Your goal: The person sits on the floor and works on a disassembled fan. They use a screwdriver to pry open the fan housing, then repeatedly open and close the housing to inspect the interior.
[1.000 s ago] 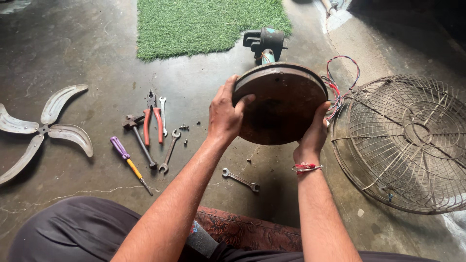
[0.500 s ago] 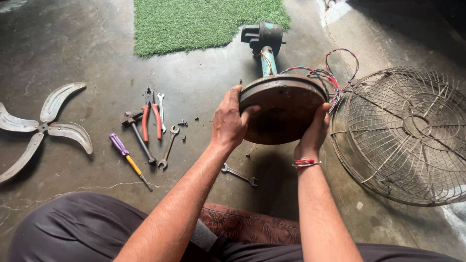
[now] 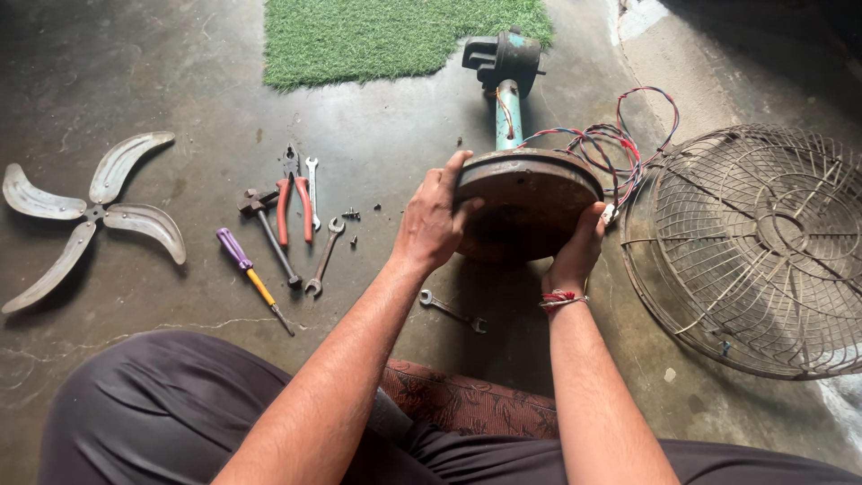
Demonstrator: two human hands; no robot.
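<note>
Holding a round, rusty fan base between them, both hands are wrapped around its rim. The left hand grips the left edge with the fingers curled over the top. The right hand holds the right edge from below, with a red thread band on the wrist. The base is lifted and tilted, just above the floor, in the middle of the view.

A green pole runs from the base to the far side, ending in a dark motor mount. Red and blue wires curl out on the right of the base.

Just near the hands, a small spanner lies on the floor. To the left are another spanner, red pliers, a hammer and a purple and yellow screwdriver, with some tiny screws beside them. Far left lies a grey fan blade. On the right rests the wire fan cage. A green mat sits at the far side.

It looks like the fan is already taken well apart: blade off, cage off. The base and pole are still joined, so that part seems left to do.
</note>
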